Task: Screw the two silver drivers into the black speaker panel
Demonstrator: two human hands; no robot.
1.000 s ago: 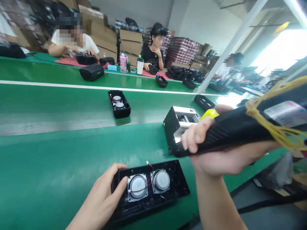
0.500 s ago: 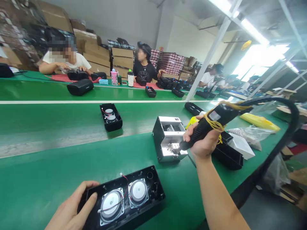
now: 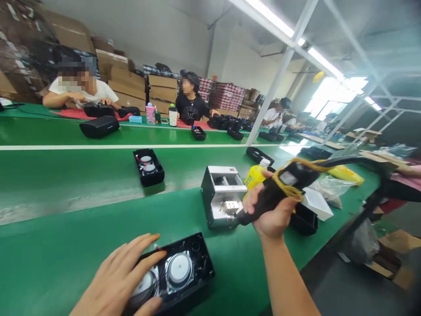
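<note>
My right hand [image 3: 274, 215] is wrapped round a black electric screwdriver [image 3: 268, 195] with a yellow cord tied about it. Its tip points down-left, at the front of a silver and black screw feeder [image 3: 223, 197]. Below, a black speaker housing [image 3: 205, 263] lies open on the green bench, with two round speaker drivers in it; the right driver [image 3: 180, 267] shows whole. My left hand [image 3: 121, 276] is over the housing's left end, fingers apart, and partly covers the left driver [image 3: 143, 287] and thin wires. Whether its fingers touch the housing I cannot tell.
Another open housing [image 3: 148, 166] sits on the belt [image 3: 98, 166] beyond. Behind the feeder stands a yellow bottle [image 3: 255, 175]. A white box [image 3: 317, 204] and a plastic bag [image 3: 332, 188] lie on the right. Two people [image 3: 192, 101] [image 3: 82, 92] sit across the line.
My left hand has let go of the housing's left edge and moved right, over the drivers, with fingers spread. The screwdriver stays by the feeder while the view has shifted.
</note>
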